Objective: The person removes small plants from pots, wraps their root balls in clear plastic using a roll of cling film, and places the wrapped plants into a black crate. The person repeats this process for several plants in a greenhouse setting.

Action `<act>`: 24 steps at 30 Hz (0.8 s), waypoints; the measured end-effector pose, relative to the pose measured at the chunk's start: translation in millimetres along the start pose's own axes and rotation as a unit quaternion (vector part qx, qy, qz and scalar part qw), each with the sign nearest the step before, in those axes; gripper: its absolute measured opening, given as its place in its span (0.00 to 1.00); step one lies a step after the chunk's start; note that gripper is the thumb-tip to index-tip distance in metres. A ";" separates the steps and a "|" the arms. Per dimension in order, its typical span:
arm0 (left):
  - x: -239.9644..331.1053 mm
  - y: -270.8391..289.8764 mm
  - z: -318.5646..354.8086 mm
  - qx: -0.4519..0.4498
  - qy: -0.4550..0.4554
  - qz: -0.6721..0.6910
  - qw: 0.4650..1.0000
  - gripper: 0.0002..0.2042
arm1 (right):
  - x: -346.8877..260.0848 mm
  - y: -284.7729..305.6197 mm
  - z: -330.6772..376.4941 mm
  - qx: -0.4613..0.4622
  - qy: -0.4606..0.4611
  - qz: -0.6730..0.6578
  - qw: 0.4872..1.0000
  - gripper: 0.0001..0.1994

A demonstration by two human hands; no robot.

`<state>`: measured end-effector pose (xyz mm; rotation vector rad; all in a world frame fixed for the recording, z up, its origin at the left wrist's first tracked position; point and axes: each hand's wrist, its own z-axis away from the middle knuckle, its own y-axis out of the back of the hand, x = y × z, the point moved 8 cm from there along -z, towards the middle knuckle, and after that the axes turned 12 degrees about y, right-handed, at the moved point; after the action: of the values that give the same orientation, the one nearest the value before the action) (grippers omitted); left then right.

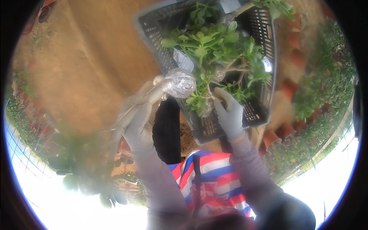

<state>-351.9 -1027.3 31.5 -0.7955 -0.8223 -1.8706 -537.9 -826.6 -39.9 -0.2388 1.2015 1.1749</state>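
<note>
Landmark: black crate [264, 69] on bare soil [88, 57], full of leafy green plants [214, 42].

Left hand [140, 126], grey glove, is clenched around a pale stem just outside the crate's near-left corner. The stem ends in a root ball wrapped in clear plastic [179, 82], which sits right at the crate's left rim. This plant is lifted clear of the crate; its blurred foliage [86, 168] hangs well away from the crate, toward the lower left.

Right hand [230, 113], grey glove, is inside the crate at its near edge. Fingers touch a plant stem base [210, 96]; grip looks partly closed, but a full grasp cannot be told.

Progress, as a judgement: one wrapped plant is out and held, a second is being reached for, and most plants remain in the crate. Early stage.

Terracotta pots [274, 136] line up just right of the crate, with green rows beyond them.
</note>
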 end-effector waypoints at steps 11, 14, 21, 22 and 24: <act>-9.0 -47.5 -57.3 -0.100 0.024 0.027 0.994 0.12 | 24.0 -43.3 87.2 -0.010 -0.060 -0.178 0.982 0.16; -20.4 -68.6 -72.1 -0.095 -0.012 -0.118 0.988 0.13 | 32.6 -40.6 92.7 -0.006 -0.119 -0.252 0.960 0.16; -68.3 -95.8 -100.3 0.045 0.192 -0.173 0.965 0.15 | 44.6 -27.2 96.2 0.025 -0.143 -0.312 0.939 0.17; -68.0 -101.4 -107.5 0.049 0.193 -0.231 0.952 0.16 | 47.2 -25.2 96.5 0.034 -0.142 -0.319 0.937 0.17; -68.3 -109.4 -116.7 0.036 0.159 -0.266 0.950 0.18 | 51.4 -23.3 98.0 0.034 -0.150 -0.326 0.933 0.17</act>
<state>-447.3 -1048.8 -112.3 -0.2140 -0.9512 -2.3447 -466.6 -739.5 -50.7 -0.3590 0.7948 0.5587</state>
